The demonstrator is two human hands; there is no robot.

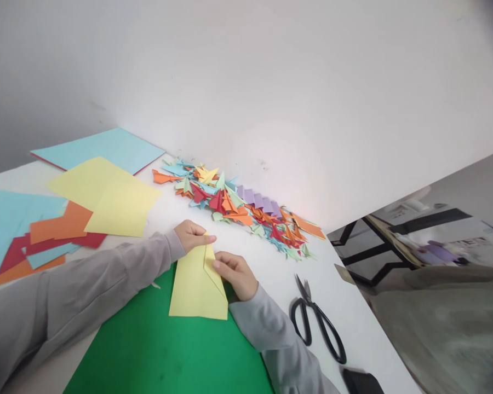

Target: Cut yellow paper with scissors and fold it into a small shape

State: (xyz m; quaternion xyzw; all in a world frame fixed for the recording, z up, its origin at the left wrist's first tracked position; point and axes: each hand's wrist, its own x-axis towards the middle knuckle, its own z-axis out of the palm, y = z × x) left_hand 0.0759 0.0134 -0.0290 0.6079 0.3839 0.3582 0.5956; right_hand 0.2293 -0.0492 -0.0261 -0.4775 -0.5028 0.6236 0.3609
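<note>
On the big green sheet [148, 350], the left hand [189, 235] pinches the far end of the small yellow paper [191, 287], and the right hand's [240, 278] fingers hold its folded right flap, while its left side looks flat.

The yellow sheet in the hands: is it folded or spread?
Partly folded: the yellow sheet has a turned-in flap on its right side, touched by the right hand.
</note>
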